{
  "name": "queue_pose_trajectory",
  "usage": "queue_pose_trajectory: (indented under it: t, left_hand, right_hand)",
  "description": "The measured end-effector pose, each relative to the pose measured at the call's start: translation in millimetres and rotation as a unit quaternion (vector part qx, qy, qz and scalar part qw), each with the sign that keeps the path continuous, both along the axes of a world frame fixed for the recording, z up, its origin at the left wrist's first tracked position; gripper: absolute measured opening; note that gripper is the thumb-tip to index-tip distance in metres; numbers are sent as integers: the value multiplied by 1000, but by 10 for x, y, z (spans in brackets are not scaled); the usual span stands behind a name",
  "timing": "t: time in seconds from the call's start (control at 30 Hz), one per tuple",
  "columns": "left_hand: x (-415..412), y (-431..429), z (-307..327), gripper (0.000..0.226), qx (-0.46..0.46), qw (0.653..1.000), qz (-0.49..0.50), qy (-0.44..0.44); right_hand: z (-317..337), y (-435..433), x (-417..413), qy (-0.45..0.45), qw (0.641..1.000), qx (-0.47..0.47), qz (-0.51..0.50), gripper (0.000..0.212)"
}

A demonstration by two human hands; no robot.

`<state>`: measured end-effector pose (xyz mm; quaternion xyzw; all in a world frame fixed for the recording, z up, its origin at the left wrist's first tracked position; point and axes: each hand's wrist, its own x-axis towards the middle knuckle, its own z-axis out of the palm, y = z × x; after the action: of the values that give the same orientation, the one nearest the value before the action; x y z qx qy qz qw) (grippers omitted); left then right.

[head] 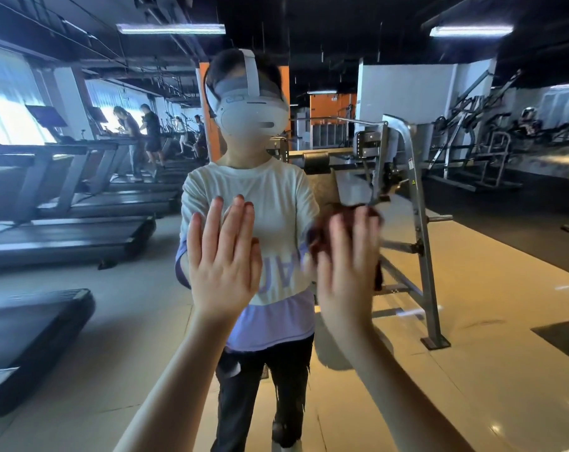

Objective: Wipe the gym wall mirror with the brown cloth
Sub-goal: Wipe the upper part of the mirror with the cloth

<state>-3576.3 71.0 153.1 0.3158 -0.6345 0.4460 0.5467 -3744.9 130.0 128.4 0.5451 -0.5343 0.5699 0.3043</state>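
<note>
As left hand [223, 265] rests flat on mirror [472, 272] — treadmills [65, 230] reflected — right hand [345, 275] presses cloth [317, 238].

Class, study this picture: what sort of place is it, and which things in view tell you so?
A gym, most likely: a row of treadmills, people exercising on them farther back, and a steel weight rack.

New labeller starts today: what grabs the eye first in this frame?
Centre frame, the left hand is held flat, apparently on the mirror, while the blurred right hand presses the brown cloth to the glass. Behind them is the person's reflection, wearing a white headset. Reflected treadmills fill the left side, and a metal rack stands on the right.
</note>
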Motion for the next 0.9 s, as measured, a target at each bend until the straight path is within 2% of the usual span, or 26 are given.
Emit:
queue_pose_trajectory:
  t: [0.07, 0.13, 0.2, 0.27, 0.33, 0.37, 0.4, 0.43, 0.53, 0.6, 0.67, 0.8, 0.83, 0.9]
  left_hand:
    - [0, -2, -4, 50, -2, 1000, 2, -3]
    - [1, -3, -5, 51, -2, 1000, 5, -4]
    - [3, -6, -6, 50, -3, 1000, 8, -3]
    - [5, -11, -10, 49, -9, 1000, 8, -3]
    - [-11, -8, -12, 47, -16, 1000, 12, -2]
    - [-18, -5, -12, 47, -18, 1000, 12, 0]
    - [-21, -6, -13, 47, -17, 1000, 12, 1]
    - [-19, -8, -15, 47, -17, 1000, 11, 1]
    - [-10, -17, -25, 48, -16, 1000, 10, 2]
    - [-13, -9, -28, 48, -12, 1000, 4, 3]
    - [-18, -3, -24, 47, -9, 1000, 4, 2]
    - [-9, -8, -29, 48, -4, 1000, 7, -2]
    - [-9, -13, -26, 48, -7, 1000, 10, -3]
    - [-13, -17, -27, 47, -10, 1000, 9, -1]
  right_hand:
    - [-82, 33, 18, 161, 986, 25, 21, 52]
    - [86, 29, -141, 198, 980, 17, 28, 51]
    - [299, 0, -325, 136, 991, -7, 15, 47]
    - [439, -14, -517, 30, 999, -42, -5, 44]
    - [434, -5, -567, -77, 995, -67, -8, 46]
    - [389, 5, -509, -101, 993, -62, -7, 48]
    - [312, 14, -414, -87, 995, -46, -6, 50]
    - [214, 21, -310, -35, 999, -24, -1, 51]
    - [47, 48, -169, 174, 984, 28, 21, 52]
    - [131, 53, -287, 198, 980, 21, 11, 52]
    - [200, 32, -436, 140, 990, -1, -22, 50]
    - [55, 40, -399, -95, 994, -23, -58, 49]
    - [-38, 42, -290, -104, 993, -14, -53, 50]
    - [-229, 51, -95, -32, 999, 17, -30, 50]
